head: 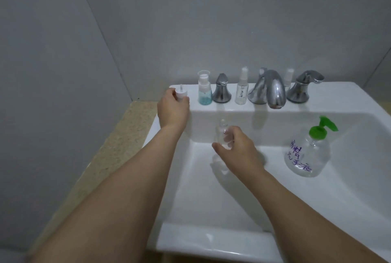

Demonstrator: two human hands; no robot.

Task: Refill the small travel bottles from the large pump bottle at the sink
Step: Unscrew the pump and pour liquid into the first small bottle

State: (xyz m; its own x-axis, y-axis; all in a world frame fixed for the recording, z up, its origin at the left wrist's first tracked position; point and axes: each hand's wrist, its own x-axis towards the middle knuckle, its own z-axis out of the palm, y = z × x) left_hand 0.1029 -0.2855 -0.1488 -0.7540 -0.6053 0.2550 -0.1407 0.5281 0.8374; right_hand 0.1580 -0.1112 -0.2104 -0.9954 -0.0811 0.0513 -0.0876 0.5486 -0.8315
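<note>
Glossy white ceramic sink (211, 239); polished chrome metal faucet (273, 88); clear plastic pump bottle with green plastic pump head (306, 155); rough speckled beige stone countertop (118, 146); smooth grey wall tiles (190, 19).
</note>
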